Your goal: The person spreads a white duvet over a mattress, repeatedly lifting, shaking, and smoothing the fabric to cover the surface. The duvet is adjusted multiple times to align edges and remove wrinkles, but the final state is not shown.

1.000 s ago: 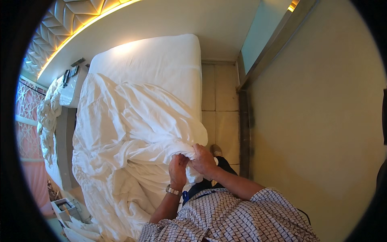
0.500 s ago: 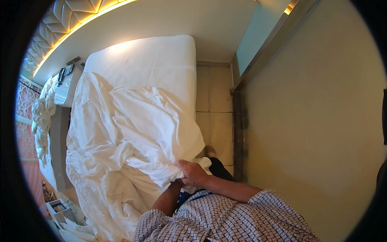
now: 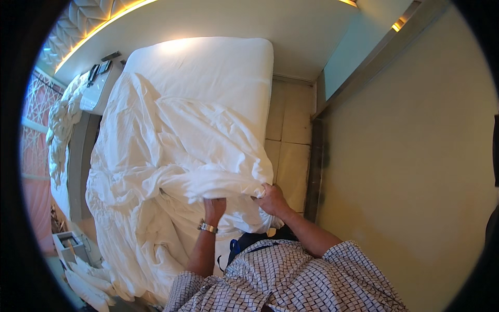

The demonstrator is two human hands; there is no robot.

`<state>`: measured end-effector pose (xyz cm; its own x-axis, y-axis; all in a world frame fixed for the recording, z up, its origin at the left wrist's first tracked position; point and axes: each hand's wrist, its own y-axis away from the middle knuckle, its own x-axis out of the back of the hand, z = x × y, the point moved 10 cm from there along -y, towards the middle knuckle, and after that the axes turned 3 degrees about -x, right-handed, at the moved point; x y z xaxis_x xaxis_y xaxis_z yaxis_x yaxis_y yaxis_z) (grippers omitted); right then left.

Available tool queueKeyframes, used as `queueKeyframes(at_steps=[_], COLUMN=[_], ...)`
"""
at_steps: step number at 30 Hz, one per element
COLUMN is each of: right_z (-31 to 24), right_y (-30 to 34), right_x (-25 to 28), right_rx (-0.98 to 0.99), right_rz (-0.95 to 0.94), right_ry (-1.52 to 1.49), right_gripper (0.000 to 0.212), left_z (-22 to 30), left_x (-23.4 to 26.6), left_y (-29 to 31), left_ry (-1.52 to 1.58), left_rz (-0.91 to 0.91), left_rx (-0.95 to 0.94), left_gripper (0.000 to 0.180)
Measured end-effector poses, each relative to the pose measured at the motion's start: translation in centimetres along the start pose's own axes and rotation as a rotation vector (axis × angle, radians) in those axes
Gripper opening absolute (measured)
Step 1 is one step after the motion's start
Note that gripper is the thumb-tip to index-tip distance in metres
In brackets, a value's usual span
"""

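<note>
A crumpled white duvet cover spreads over the lower part of the bed and hangs down its near left side. My right hand is closed round its bunched edge, near the bed's right side. To the left of it, my left hand meets the same edge, with the fingers tucked under a fold that hides their tips. The strip of cloth between the hands is raised and slightly blurred. Beyond it the mattress shows a smooth white sheet. A metal watch circles my left wrist.
Tiled floor runs between the bed and the beige wall on the right. A white bedside cabinet with a phone stands at the far left. Behind it, more bedding is piled. Pillows lie at the lower left.
My hands, close together before, are now apart and farther forward. The right hand has moved right, the left one forward and left. The cloth between them has lifted, and the view has shifted.
</note>
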<state>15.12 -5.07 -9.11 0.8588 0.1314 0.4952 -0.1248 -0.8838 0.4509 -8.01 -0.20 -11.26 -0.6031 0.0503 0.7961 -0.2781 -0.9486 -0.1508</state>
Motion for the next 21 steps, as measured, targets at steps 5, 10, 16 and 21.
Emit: queueKeyframes(at_steps=[5, 10, 16, 21], right_z=[-2.2, -3.0, -1.9, -3.8], right_y=[-0.8, -2.3, -2.3, -1.6], right_x=[0.6, 2.1, 2.0, 0.9], right_rx=[0.021, -0.053, -0.071, -0.108], right_rz=[-0.009, -0.06, -0.108, -0.252], right_ry=[-0.004, -0.138, -0.176, -0.177], right_gripper=[0.051, 0.05, 0.05, 0.05], left_z=[5.8, 2.1, 13.3, 17.4], left_x=[8.0, 3.9, 7.9, 8.3], left_y=[-5.9, -6.0, -4.6, -6.4], left_ry=[-0.301, -0.175, -0.034, -0.113], left_rz=[0.222, -0.219, -0.571, -0.31], left_rx=[-0.102, 0.058, -0.127, -0.435], left_gripper=[0.03, 0.03, 0.038, 0.085])
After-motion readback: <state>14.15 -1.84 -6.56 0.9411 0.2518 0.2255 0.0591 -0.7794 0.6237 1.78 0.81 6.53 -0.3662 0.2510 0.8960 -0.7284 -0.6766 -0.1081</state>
